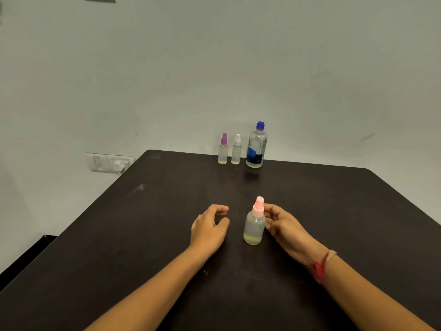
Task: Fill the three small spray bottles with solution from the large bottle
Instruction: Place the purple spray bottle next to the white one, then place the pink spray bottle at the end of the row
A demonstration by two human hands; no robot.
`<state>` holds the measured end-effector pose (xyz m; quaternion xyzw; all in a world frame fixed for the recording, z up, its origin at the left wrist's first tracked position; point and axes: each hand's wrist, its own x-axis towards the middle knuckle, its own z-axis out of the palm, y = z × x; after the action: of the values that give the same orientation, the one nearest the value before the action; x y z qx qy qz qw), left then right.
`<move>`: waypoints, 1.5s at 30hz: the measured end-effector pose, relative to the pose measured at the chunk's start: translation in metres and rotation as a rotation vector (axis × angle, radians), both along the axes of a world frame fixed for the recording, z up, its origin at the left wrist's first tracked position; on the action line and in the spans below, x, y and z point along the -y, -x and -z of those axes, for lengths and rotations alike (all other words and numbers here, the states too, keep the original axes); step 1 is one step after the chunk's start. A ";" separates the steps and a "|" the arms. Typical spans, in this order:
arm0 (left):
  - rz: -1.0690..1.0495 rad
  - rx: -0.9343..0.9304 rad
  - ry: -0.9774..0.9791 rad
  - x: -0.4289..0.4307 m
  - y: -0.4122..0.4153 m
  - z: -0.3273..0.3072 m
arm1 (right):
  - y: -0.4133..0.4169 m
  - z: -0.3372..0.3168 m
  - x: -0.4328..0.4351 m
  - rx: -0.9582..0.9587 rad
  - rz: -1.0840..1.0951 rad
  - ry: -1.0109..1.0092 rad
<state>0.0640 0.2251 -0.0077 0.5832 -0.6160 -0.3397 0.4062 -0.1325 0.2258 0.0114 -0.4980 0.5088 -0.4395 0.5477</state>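
Dark, scuffed matte table (143, 235), pale wall behind; at the far edge stand a purple-capped spray bottle (223, 152), a white-capped spray bottle (236, 151) and the clear, blue-capped large bottle (256, 149). Mid-table, the pink-capped spray bottle (254, 229) stands upright: frosted plastic, thin yellowish pool at the bottom. Left hand (208, 228) loosely curled, empty, nearby; right hand (284, 223) curled at its neck, grip unclear.

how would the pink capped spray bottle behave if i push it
Probably light: the pink-capped spray bottle holds only a shallow liquid layer. Likely to tip if pushed high, being tall on a small base. On its side, the round body might roll.
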 end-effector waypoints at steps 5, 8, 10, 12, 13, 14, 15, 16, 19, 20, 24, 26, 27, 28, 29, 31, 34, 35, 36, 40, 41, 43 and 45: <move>0.138 -0.010 0.063 -0.024 0.001 -0.004 | -0.002 -0.006 -0.032 -0.127 -0.103 0.095; 0.209 0.072 0.083 -0.026 0.002 -0.005 | -0.006 -0.005 -0.041 -0.145 -0.121 0.126; 0.221 0.097 0.069 -0.024 0.003 -0.004 | -0.009 -0.002 -0.042 -0.185 -0.099 0.162; 0.215 0.086 0.051 -0.023 0.003 -0.003 | -0.013 0.001 -0.041 -0.230 -0.036 0.192; 0.208 0.076 0.047 -0.022 0.003 -0.003 | -0.016 0.002 -0.040 -0.239 0.003 0.202; 0.199 0.070 0.049 -0.021 0.003 -0.003 | -0.018 0.003 -0.039 -0.237 0.036 0.214; 0.189 0.065 0.056 -0.020 0.004 -0.003 | -0.020 0.005 -0.037 -0.227 0.056 0.224; 0.180 0.062 0.066 -0.018 0.005 -0.003 | -0.023 0.005 -0.034 -0.219 0.067 0.231; 0.146 0.050 0.083 -0.009 0.006 -0.004 | -0.032 0.006 -0.025 -0.191 0.068 0.237; 0.138 0.040 0.085 -0.005 0.005 -0.005 | -0.036 0.006 -0.021 -0.183 0.068 0.235; 0.129 0.034 0.110 0.022 -0.006 -0.008 | -0.052 0.006 0.004 -0.141 0.085 0.230; 0.117 0.038 0.133 0.037 -0.011 -0.007 | -0.061 0.005 0.019 -0.120 0.092 0.232; 0.109 0.041 0.143 0.045 -0.014 -0.007 | -0.065 0.005 0.028 -0.113 0.095 0.232; 0.100 0.049 0.150 0.053 -0.016 -0.006 | -0.070 0.005 0.037 -0.111 0.096 0.230; 0.090 0.056 0.155 0.062 -0.018 -0.006 | -0.075 0.004 0.046 -0.111 0.096 0.229; 0.069 0.067 0.161 0.080 -0.022 -0.005 | -0.082 0.005 0.066 -0.118 0.099 0.239; 0.042 0.081 0.172 0.108 -0.026 -0.005 | -0.090 0.006 0.098 -0.157 0.111 0.255; 0.030 0.084 0.180 0.117 -0.027 -0.004 | -0.093 0.007 0.108 -0.178 0.117 0.267; 0.017 0.090 0.188 0.126 -0.028 -0.003 | -0.095 0.008 0.118 -0.202 0.119 0.283; -0.024 0.112 0.201 0.158 -0.030 -0.003 | -0.102 0.011 0.155 -0.278 0.130 0.354; -0.032 0.110 0.202 0.168 -0.030 -0.002 | -0.103 0.013 0.165 -0.296 0.137 0.364; -0.049 0.108 0.207 0.184 -0.032 -0.001 | -0.106 0.015 0.184 -0.330 0.154 0.383; -0.060 0.114 0.214 0.198 -0.033 -0.001 | -0.109 0.015 0.198 -0.352 0.166 0.394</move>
<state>0.0968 0.0268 -0.0072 0.5730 -0.6530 -0.2259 0.4407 -0.0237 0.0281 -0.0039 -0.6204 0.5399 -0.4800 0.3054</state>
